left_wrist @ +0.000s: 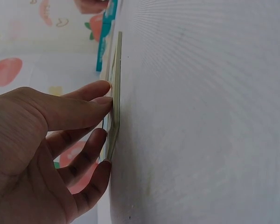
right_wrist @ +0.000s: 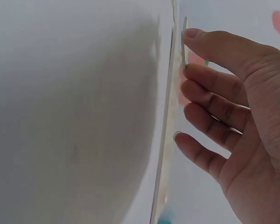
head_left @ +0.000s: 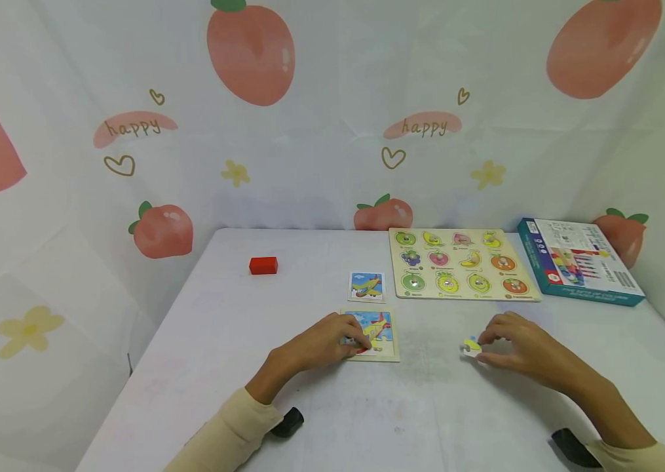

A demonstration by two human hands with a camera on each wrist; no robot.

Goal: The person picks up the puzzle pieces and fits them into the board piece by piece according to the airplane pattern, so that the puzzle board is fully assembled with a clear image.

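Observation:
A wooden jigsaw board (head_left: 388,357) with a yellow and red airplane picture lies at the middle of the table. On its left part rests my left hand (head_left: 332,341), bent fingertips touching the picture and covering some of it. In the left wrist view, the thumb and fingers of the left hand (left_wrist: 60,135) meet the thin board (left_wrist: 116,107). To the right, my right hand (head_left: 517,344) pinches a small yellow, blue and white puzzle piece (head_left: 471,347) between thumb and index finger. The right wrist view shows this piece (right_wrist: 184,42) edge-on, with the other fingers loosely bent.
A small airplane picture card (head_left: 367,287) lies just behind the jigsaw board. Farther back are a fruit puzzle board (head_left: 464,265) and a teal-edged box (head_left: 582,262). A red block (head_left: 263,265) sits at the back left. A printed curtain (head_left: 308,144) hangs behind the table.

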